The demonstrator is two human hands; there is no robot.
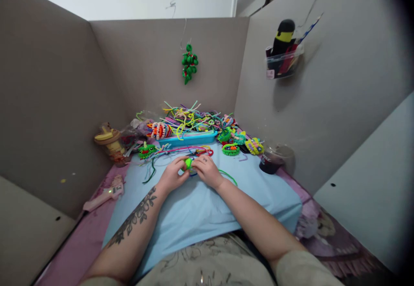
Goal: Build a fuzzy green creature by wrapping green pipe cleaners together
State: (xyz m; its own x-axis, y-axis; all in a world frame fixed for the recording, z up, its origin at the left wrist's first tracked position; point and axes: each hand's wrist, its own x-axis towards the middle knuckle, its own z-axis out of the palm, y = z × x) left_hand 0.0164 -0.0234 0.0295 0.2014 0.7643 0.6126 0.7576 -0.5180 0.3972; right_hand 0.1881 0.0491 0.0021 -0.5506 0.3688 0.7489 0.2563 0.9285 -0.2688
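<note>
Both hands meet over the light blue cloth (207, 210). Between them is a small bright green pipe-cleaner piece (188, 163), partly covered by the fingers. My left hand (174, 174) pinches it from the left, and my right hand (206, 170), with a ring on one finger, grips its right side. A length of green pipe cleaner (230, 177) curves out on the cloth beyond my right wrist. Just past the fingers lie red-handled scissors (204, 151). Dark green pipe cleaner (149, 174) lies left of my left hand.
A blue tray (187, 139) heaped with coloured pipe cleaners (187, 120) stands at the back. Finished fuzzy pieces (230, 149) sit around it. A dark cup (271, 161) stands right, another cup (114, 148) left. A pink glue gun (105, 196) lies left. Grey panels enclose three sides.
</note>
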